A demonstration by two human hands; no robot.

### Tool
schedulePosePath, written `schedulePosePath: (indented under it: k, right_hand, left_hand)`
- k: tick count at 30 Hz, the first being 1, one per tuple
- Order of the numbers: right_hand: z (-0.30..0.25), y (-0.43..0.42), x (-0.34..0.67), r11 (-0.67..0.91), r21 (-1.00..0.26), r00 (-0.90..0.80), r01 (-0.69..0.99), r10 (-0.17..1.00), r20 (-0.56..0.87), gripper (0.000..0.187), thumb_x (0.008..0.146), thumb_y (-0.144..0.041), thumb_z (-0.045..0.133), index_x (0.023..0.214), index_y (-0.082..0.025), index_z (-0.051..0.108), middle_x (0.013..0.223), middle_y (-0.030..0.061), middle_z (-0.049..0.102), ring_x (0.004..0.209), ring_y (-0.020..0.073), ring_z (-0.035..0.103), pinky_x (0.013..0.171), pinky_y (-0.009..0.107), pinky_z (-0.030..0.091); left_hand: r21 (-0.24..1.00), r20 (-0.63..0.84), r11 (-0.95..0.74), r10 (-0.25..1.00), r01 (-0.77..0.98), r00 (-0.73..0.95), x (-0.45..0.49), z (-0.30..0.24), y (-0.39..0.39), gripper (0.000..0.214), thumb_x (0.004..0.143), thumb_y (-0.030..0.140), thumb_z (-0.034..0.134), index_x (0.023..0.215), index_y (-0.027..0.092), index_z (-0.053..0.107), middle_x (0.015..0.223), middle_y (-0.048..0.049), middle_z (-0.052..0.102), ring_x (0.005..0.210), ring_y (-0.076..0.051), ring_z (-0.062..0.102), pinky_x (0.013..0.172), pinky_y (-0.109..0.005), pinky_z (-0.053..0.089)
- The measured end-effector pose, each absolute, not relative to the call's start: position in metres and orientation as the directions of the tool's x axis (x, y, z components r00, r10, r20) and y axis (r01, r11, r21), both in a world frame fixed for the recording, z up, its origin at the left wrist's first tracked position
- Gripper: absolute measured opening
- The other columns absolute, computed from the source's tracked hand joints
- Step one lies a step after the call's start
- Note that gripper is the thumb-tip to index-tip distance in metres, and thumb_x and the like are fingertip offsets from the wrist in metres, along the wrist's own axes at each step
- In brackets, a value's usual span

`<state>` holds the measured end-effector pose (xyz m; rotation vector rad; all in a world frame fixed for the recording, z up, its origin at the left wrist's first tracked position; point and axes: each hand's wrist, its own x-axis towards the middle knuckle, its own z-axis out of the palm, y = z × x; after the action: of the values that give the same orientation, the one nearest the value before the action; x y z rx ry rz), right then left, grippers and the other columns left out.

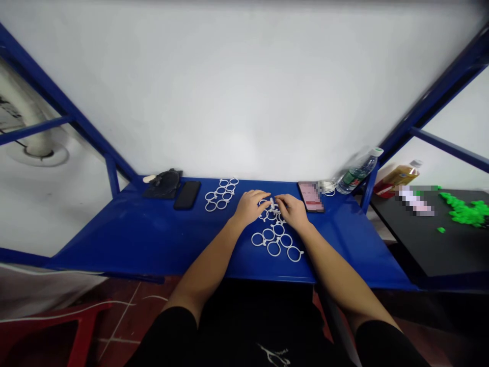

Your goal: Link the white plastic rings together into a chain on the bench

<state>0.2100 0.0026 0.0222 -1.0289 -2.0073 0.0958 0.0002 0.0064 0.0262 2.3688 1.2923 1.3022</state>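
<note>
Several white rings with small eyelets, looking like curtain rings (273,248), lie loose on the blue tabletop (160,239) in front of me. At the far end of this pile my left hand (251,206) is bent, its thumb and forefinger closed around part of a white ring (263,216). Facing it from the right, my right hand (292,209) has its fingertips at the small white eyelets between both hands. The fingers partly cover these rings, so the exact grip is hard to see. Left of my hands, a second group of white rings (222,204) lies flat in neat rows.
A black phone (187,195) and a crumpled black bag (166,183) lie at the left. Right of my hands are a lit phone (311,197), a white cable (328,188) and a water bottle (359,173). Green pieces (468,211) cover part of a black side table (428,244).
</note>
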Motion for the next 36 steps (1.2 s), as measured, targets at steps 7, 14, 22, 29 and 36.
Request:
schedulePosePath:
  k: [7, 14, 22, 29, 36]
  right_hand:
    - [0.022, 0.005, 0.218, 0.675, -0.432, -0.27, 0.598, 0.677, 0.685, 0.022, 0.104, -0.033, 0.055, 0.109, -0.023, 0.074, 0.097, 0.0072, 0.079, 0.087, 0.0223, 0.075, 0.078, 0.036, 0.06]
    - [0.02, 0.002, 0.212, 0.703, -0.418, -0.373, 0.576, 0.681, 0.631, 0.021, 0.104, -0.03, 0.054, 0.111, -0.024, 0.073, 0.096, 0.0061, 0.078, 0.084, 0.0208, 0.073, 0.075, 0.033, 0.057]
    - [0.02, 0.0, 0.212, 0.698, -0.441, -0.376, 0.564, 0.693, 0.616, 0.023, 0.104, -0.031, 0.054, 0.111, -0.023, 0.074, 0.095, 0.0057, 0.078, 0.084, 0.0197, 0.073, 0.072, 0.031, 0.057]
    - [0.022, -0.004, 0.203, 0.69, -0.456, -0.385, 0.562, 0.707, 0.594, 0.027, 0.105, -0.033, 0.055, 0.125, -0.024, 0.07, 0.102, 0.0069, 0.078, 0.081, 0.019, 0.073, 0.069, 0.03, 0.057]
    - [0.02, -0.005, 0.196, 0.735, -0.426, -0.428, 0.528, 0.663, 0.614, 0.026, 0.106, -0.033, 0.054, 0.125, -0.024, 0.07, 0.099, 0.0071, 0.077, 0.087, 0.02, 0.073, 0.077, 0.031, 0.056]
  left_hand:
    - [0.498, 0.29, -0.14, 0.957, 0.856, -0.012, -0.097, 0.034, 0.024, 0.019, 0.091, 0.029, 0.074, 0.108, 0.022, 0.077, 0.104, -0.0071, 0.077, 0.099, -0.025, 0.07, 0.089, -0.036, 0.052]
    - [0.437, -0.059, 0.12, 0.993, 0.891, -0.105, -0.131, 0.03, 0.016, 0.025, 0.078, 0.035, 0.084, 0.099, 0.026, 0.073, 0.1, -0.0028, 0.077, 0.093, -0.023, 0.071, 0.078, -0.031, 0.049]
    - [0.416, -0.03, 0.107, 0.994, 0.903, -0.104, -0.107, 0.038, 0.013, 0.031, 0.084, 0.023, 0.071, 0.115, 0.027, 0.074, 0.104, -0.0033, 0.078, 0.102, -0.024, 0.071, 0.086, -0.031, 0.052]
    - [0.603, 0.432, -0.398, 0.892, 0.692, 0.136, -0.06, 0.036, 0.007, 0.021, 0.096, 0.028, 0.066, 0.112, 0.024, 0.079, 0.104, -0.0038, 0.077, 0.091, -0.019, 0.071, 0.09, -0.032, 0.056]
    - [0.496, 0.67, -0.674, 0.698, 0.548, 0.253, -0.021, 0.018, -0.005, 0.023, 0.101, 0.035, 0.064, 0.115, 0.025, 0.078, 0.11, -0.0054, 0.068, 0.078, -0.012, 0.065, 0.077, -0.028, 0.057]
